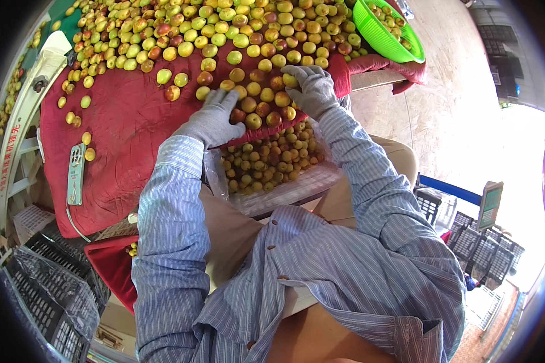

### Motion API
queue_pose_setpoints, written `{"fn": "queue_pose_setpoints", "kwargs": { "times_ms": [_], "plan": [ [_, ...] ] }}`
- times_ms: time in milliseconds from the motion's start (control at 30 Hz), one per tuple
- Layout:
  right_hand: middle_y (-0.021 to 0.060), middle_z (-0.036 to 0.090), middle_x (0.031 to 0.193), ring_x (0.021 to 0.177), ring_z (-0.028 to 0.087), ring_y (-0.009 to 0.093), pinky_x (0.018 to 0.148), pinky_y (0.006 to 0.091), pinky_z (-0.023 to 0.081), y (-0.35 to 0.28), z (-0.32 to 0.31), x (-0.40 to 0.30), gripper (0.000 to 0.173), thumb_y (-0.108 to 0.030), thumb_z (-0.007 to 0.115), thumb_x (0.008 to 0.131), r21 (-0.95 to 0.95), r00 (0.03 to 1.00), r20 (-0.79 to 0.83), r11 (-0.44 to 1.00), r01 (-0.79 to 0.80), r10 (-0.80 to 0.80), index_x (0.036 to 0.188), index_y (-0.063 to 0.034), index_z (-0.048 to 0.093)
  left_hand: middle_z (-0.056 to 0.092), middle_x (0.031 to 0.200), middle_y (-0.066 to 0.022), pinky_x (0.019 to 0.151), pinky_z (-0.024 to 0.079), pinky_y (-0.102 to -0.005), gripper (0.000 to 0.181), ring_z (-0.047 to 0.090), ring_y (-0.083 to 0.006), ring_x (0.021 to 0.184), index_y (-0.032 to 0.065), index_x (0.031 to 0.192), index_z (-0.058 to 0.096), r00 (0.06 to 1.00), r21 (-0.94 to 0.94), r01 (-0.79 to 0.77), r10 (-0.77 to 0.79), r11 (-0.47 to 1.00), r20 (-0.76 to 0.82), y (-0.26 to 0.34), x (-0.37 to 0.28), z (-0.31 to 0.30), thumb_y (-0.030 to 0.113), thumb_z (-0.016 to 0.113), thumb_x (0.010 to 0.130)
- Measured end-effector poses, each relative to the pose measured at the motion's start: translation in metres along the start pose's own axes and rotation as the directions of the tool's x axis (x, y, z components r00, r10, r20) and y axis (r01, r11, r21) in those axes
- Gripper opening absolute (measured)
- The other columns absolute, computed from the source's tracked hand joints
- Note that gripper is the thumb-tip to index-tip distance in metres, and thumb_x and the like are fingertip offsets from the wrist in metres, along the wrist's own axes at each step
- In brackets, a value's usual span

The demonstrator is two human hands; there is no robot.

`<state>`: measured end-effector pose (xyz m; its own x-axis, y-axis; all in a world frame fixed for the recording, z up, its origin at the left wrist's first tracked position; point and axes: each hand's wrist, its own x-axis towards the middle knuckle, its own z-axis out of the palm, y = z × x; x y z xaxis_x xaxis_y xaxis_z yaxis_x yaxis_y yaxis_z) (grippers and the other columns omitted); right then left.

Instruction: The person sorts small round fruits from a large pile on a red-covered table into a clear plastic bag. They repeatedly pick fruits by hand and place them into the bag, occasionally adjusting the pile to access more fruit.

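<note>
My left hand (211,115), in a grey knit glove, lies with spread fingers and thumb at the left side of a cluster of green-and-brown jujubes (254,102). Its fingertips touch the fruit. Across the cluster, my right hand (315,90), gloved alike, curves around the far right side. One jujube (290,80) sits in the gap between its finger and thumb; whether it is gripped is unclear. The cluster rests on a dark red cloth (118,118) at the table's near edge. Just below that edge, a crate lined with clear plastic (295,181) holds many jujubes (268,161).
A large spread of jujubes (200,27) covers the far cloth. At the right corner stands a green plastic basket (390,50) of jujubes. A phone (76,174) lies on the left. Black crates (50,299) stand lower left, and a scale display (489,205) is at right.
</note>
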<state>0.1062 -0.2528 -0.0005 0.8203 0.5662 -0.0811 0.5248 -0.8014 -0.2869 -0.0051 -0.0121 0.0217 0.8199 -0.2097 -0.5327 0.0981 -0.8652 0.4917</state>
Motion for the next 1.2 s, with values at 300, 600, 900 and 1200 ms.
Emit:
{"fn": "queue_pose_setpoints", "kwargs": {
  "times_ms": [300, 600, 900, 1200],
  "plan": [
    [0.0032, 0.059, 0.126, 0.118, 0.054, 0.014, 0.103, 0.0296, 0.045, 0.05, 0.001, -0.003, 0.056, 0.014, 0.068, 0.074, 0.981, 0.989, 0.113, 0.171, -0.095, -0.097, 0.123, -0.0095, 0.056, 0.065, 0.115, -0.0194, 0.093, 0.05, -0.0413, 0.042, 0.063, -0.0356, 0.105, 0.0099, 0.127, 0.059, 0.784, -0.281, -0.035, -0.148, 0.959, -0.603, -0.04, 0.01, -0.017, 0.029, 0.053, 0.09],
    [0.0107, 0.064, 0.11, 0.099, 0.062, 0.021, 0.087, 0.0299, 0.055, 0.042, -0.045, 0.007, 0.054, 0.004, 0.07, 0.077, 0.867, 0.9, 0.202, 0.355, -0.348, 0.387, 0.127, -0.0081, 0.054, 0.06, 0.127, -0.0175, 0.101, 0.042, -0.0388, 0.05, 0.057, -0.0338, 0.117, 0.0078, 0.137, 0.049, 0.979, -0.148, -0.178, 0.159, 0.973, -0.129, 0.005, -0.004, 0.013, 0.019, 0.057, 0.089],
    [0.0128, 0.065, 0.092, 0.085, 0.066, 0.025, 0.078, 0.0325, 0.059, 0.238, -0.137, 0.092, 0.007, 0.001, 0.056, 0.092, 0.947, 0.562, -0.254, 0.085, 0.309, 0.787, 0.099, 0.0011, 0.057, 0.066, 0.115, -0.0181, 0.094, 0.048, -0.043, 0.038, 0.062, -0.0341, 0.108, 0.0161, 0.121, 0.064, 0.826, -0.269, 0.192, -0.303, 0.944, -0.475, -0.033, -0.003, -0.024, 0.018, 0.046, 0.088],
    [0.0024, 0.07, 0.104, 0.095, 0.065, 0.017, 0.091, 0.0331, 0.051, 0.064, -0.014, 0.039, 0.034, -0.049, 0.067, 0.086, 0.108, 0.969, 0.054, 0.963, -0.246, 0.241, 0.109, -0.0243, 0.071, 0.06, 0.125, -0.0153, 0.101, 0.043, -0.0384, 0.045, 0.056, -0.0305, 0.118, 0.0062, 0.126, 0.058, 0.976, -0.16, 0.079, -0.109, 0.984, -0.189, -0.024, 0.014, -0.005, 0.012, 0.057, 0.082]
  ]
}}
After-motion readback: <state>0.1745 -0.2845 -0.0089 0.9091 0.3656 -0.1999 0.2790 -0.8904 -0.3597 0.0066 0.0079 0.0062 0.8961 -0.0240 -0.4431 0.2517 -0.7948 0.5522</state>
